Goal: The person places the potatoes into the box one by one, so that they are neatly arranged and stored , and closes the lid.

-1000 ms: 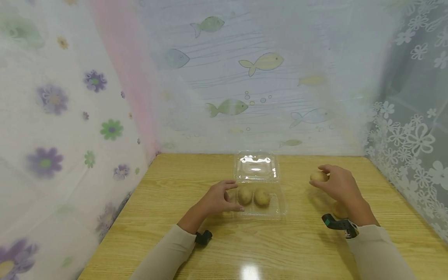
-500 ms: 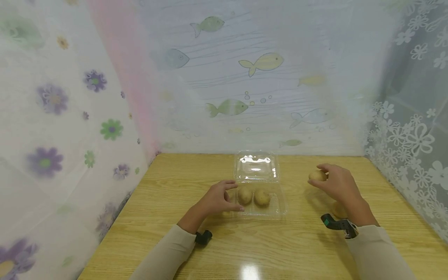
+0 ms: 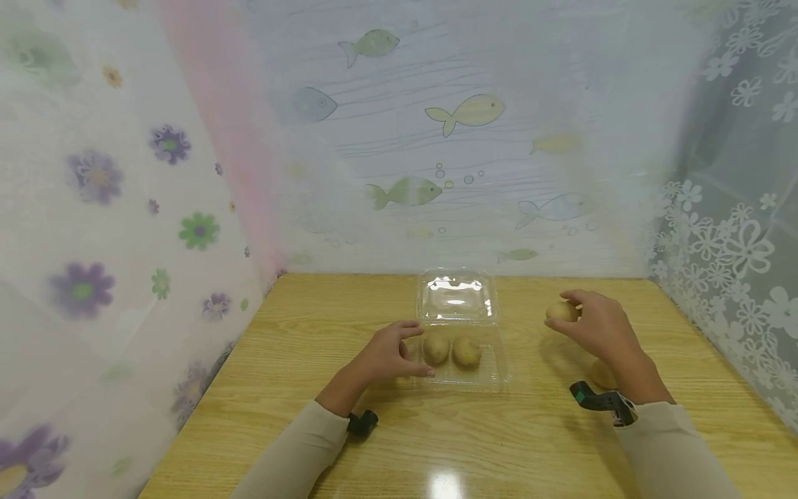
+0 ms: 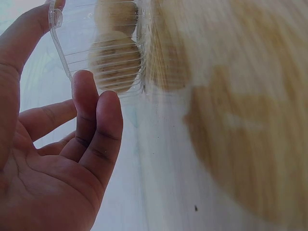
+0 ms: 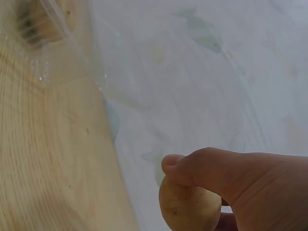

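On the table lies a clear plastic clamshell container (image 3: 489, 378), its lid (image 3: 458, 299) folded back. Two potatoes (image 3: 436, 348) sit side by side in its base. My left hand (image 3: 388, 355) holds the container at its left end, thumb over the near side and index finger at the far corner. In the left wrist view, fingertips (image 4: 84, 86) meet the ribbed wall. My right hand (image 3: 601, 326) grips another potato (image 3: 560, 311) between thumb and fingers, raised above the table right of the container. Some of its fingers are hidden in the right wrist view.
One more potato (image 3: 602, 374) lies on the wooden table (image 3: 499, 443), partly hidden behind the right wrist. A fish-patterned curtain (image 3: 399, 138) stands at the back, with flowered curtains (image 3: 125, 229) along the sides.
My right hand has moved slightly left and up with the potato in it. The left hand and the container have stayed where they were.
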`<move>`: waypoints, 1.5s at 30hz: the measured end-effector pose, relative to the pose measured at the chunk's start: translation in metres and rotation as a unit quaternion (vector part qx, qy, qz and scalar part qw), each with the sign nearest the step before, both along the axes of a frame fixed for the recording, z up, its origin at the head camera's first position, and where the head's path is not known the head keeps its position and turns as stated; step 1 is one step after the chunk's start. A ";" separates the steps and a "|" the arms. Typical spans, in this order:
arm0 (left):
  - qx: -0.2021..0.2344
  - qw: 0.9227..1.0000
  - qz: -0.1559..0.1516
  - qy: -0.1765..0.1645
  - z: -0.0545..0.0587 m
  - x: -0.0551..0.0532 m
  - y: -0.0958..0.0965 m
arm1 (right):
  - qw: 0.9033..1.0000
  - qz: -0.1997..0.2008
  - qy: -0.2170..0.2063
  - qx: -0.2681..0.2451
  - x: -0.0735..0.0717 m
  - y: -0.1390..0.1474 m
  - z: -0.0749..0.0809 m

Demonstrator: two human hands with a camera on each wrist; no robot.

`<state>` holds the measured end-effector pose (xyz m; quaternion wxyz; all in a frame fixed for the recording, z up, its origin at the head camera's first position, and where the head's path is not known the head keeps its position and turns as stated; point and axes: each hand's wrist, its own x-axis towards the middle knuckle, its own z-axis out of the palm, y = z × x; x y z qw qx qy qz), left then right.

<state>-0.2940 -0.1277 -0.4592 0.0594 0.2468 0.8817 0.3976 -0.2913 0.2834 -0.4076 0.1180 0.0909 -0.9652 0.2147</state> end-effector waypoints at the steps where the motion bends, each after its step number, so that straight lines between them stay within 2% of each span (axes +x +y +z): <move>1: 0.000 1.000 0.000 0.000 0.000 0.000 0.000 | 1.000 0.000 0.000 0.000 0.000 0.000 0.000; 29: -0.001 1.000 -0.009 0.005 -0.001 -0.001 0.000 | 1.000 0.011 0.005 -0.006 0.008 -0.014 0.011; 45: -0.004 1.000 -0.006 0.006 0.001 0.001 0.000 | 1.000 0.016 0.010 -0.007 0.008 -0.019 0.011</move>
